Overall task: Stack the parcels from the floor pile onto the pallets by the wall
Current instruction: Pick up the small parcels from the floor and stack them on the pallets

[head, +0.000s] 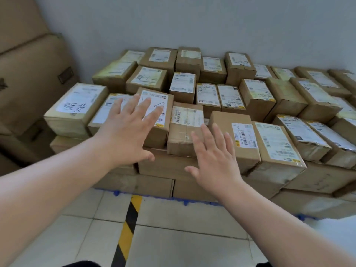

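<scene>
Left hand (pixel 126 130) | right hand (pixel 216 157) | both spread, empty | parcels (pixel 256 99) fill blue pallet (pixel 192 201)

Bare forearms (pixel 57 189); bare left hand (pixel 127 132), bare right hand (pixel 215 157).

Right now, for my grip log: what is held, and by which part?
Nothing is held: left hand and right hand are open above the parcels.

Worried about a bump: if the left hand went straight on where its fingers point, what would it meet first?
Probably the parcel with pen strokes on its label; fingertips of the left hand overlap it in view, though depth is unclear.
</scene>
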### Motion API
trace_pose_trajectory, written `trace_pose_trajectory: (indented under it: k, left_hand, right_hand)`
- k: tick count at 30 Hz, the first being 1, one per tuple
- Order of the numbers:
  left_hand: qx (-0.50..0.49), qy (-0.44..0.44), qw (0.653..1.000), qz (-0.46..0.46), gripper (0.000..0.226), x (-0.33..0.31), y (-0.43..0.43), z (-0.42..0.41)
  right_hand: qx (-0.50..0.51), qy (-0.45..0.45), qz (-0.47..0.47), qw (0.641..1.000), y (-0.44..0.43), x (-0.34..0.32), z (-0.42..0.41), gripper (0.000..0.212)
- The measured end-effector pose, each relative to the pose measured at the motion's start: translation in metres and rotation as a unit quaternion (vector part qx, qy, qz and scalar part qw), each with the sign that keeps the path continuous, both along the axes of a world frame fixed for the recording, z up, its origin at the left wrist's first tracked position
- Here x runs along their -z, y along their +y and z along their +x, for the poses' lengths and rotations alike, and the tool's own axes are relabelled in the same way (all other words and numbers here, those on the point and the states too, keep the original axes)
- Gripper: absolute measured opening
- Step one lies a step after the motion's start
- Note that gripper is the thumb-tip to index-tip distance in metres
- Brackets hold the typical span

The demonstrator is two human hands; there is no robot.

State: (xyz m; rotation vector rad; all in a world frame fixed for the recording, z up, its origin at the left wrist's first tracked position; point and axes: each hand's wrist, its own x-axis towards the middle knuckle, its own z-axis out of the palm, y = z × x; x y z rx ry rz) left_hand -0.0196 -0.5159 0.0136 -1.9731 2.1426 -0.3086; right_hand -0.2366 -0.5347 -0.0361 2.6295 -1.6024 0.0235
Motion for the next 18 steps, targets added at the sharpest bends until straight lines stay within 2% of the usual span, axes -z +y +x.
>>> trace_pose_trajectory:
  k: [6,13,15,18]
  left_hand:
    - [-0.023,0.048,0.999,-0.006,0.097,0.020,-0.008,0.021]
    - [-0.013,0.165,0.986,-0.036,0.076,0.034,-0.011,0.023]
    - [-0.006,0.193,0.980,-0.041,0.072,0.036,-0.010,0.027]
    - [-0.032,0.248,0.967,-0.048,0.079,0.036,-0.008,0.033]
  right_hand:
    - [0.017,0.040,-0.001,0.999,-0.016,0.006,0.014,0.070]
    - [0.035,0.040,0.006,0.999,-0.018,0.004,0.019,0.069]
    - [0.045,0.015,0.011,0.999,-0.017,-0.002,0.024,0.069]
    - [0.004,-0.109,0.009,0.994,-0.018,-0.020,0.044,0.067]
